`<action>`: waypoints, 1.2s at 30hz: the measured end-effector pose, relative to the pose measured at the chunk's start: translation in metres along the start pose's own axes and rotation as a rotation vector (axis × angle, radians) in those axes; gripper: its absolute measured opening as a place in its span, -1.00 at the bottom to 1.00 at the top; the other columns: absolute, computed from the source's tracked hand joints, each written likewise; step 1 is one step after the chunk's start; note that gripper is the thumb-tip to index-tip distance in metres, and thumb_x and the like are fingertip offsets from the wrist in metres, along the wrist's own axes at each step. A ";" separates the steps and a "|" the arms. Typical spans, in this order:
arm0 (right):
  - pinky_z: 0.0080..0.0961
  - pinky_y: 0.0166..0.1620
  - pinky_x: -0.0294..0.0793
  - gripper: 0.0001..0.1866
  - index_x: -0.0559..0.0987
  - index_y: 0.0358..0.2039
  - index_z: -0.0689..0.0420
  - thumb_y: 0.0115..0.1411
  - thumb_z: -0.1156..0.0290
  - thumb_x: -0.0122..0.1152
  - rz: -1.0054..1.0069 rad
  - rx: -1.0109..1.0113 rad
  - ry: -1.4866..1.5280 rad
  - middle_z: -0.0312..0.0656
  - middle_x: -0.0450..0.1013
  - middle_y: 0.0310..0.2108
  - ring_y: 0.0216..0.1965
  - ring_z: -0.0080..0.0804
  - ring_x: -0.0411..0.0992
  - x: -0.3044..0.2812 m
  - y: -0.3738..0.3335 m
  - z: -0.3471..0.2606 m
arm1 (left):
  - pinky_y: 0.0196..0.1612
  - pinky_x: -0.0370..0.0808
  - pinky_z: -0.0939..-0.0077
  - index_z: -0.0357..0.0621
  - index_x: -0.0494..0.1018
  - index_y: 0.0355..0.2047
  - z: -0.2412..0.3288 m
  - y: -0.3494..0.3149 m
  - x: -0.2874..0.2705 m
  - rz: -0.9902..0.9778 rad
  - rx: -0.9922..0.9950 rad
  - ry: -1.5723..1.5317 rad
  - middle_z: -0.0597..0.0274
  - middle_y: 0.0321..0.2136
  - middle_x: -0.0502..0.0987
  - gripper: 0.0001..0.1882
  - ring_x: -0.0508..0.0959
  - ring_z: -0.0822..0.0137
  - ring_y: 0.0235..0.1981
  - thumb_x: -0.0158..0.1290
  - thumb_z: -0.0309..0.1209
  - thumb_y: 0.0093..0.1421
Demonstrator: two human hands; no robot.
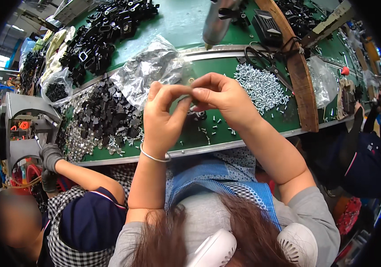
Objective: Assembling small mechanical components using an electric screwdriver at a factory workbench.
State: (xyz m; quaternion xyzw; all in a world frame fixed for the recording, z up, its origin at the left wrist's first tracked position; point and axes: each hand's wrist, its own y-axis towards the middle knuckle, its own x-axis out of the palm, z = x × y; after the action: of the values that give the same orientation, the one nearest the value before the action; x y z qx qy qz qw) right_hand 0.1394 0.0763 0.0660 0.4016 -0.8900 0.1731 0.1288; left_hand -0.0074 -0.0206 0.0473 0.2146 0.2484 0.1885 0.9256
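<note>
Above the near edge of the green bench, my left hand [161, 118] and my right hand [227, 97] meet, fingertips touching. Both are closed in a pinch. A small brass-coloured ring [191, 80] shows just beyond the fingertips; whether a hand grips it is unclear. The fingers hide most of what lies between them. Below the hands, a small dark part [197, 115] rests on the bench among loose screws. A heap of silver screws [261, 89] is beside my right hand. A crumpled clear plastic bag [148, 66] lies behind my left hand.
A power screwdriver [215, 26] hangs tip down beyond my hands. Scissors [266, 60] lie near a wooden strip [304, 89]. Black parts [105, 111] and shiny discs [81, 138] cover the left. A co-worker's gloved hand [51, 158] is at a metal machine [25, 124].
</note>
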 end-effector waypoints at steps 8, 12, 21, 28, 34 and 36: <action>-0.62 -0.23 0.47 -0.76 0.49 -0.17 0.26 0.20 0.41 0.20 0.128 -0.139 -0.283 -0.22 0.51 -0.32 -0.28 -0.54 0.47 -0.010 -0.011 0.016 | -0.27 0.46 0.52 -0.19 0.49 -0.25 0.021 -0.006 0.017 -0.027 0.044 0.402 0.22 -0.41 0.44 -0.69 0.49 0.37 -0.36 0.27 -0.46 -0.04; -0.60 -0.25 0.46 -0.82 0.53 -0.25 0.19 0.15 0.41 0.23 0.200 -0.141 -0.600 -0.23 0.51 -0.34 -0.32 -0.51 0.49 -0.047 -0.028 0.015 | -0.34 0.45 0.51 -0.21 0.50 -0.27 0.012 -0.016 0.008 -0.023 -0.113 0.302 0.23 -0.45 0.40 -0.71 0.48 0.38 -0.41 0.26 -0.46 -0.02; -0.37 -0.30 0.49 -0.89 0.55 -0.42 0.09 0.00 0.41 0.26 0.028 -0.344 -1.506 -0.22 0.42 -0.45 -0.37 -0.24 0.47 -0.082 -0.048 0.052 | -0.32 0.43 0.54 -0.21 0.50 -0.27 -0.012 -0.040 0.001 0.039 -0.348 0.281 0.23 -0.44 0.39 -0.72 0.46 0.38 -0.44 0.26 -0.45 0.00; -0.35 -0.32 0.49 -0.89 0.53 -0.45 0.12 -0.01 0.41 0.25 0.040 -0.392 -1.602 -0.20 0.40 -0.47 -0.39 -0.25 0.46 -0.086 -0.047 0.063 | -0.32 0.41 0.59 -0.21 0.51 -0.26 -0.011 -0.046 0.001 0.063 -0.390 0.230 0.27 -0.44 0.38 -0.73 0.44 0.44 -0.44 0.26 -0.47 0.01; -0.34 -0.35 0.52 -0.89 0.47 -0.55 0.13 -0.02 0.41 0.21 0.049 -0.423 -1.631 -0.16 0.42 -0.51 -0.43 -0.21 0.49 -0.083 -0.042 0.058 | -0.30 0.43 0.52 -0.20 0.51 -0.27 -0.007 -0.036 0.017 0.038 -0.286 0.230 0.22 -0.42 0.40 -0.71 0.46 0.36 -0.41 0.27 -0.45 -0.02; -0.34 -0.35 0.52 -0.88 0.48 -0.55 0.15 -0.02 0.39 0.22 0.087 -0.363 -1.559 -0.16 0.43 -0.51 -0.44 -0.19 0.49 -0.079 -0.042 0.050 | -0.29 0.43 0.51 -0.20 0.51 -0.27 -0.009 -0.034 0.020 0.038 -0.267 0.234 0.21 -0.42 0.40 -0.71 0.47 0.34 -0.40 0.27 -0.45 -0.03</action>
State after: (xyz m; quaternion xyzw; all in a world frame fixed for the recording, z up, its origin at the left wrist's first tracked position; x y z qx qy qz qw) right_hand 0.2175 0.0828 0.0004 0.3448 -0.7529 -0.3000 -0.4736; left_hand 0.0121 -0.0374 0.0157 0.0709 0.3232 0.2611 0.9069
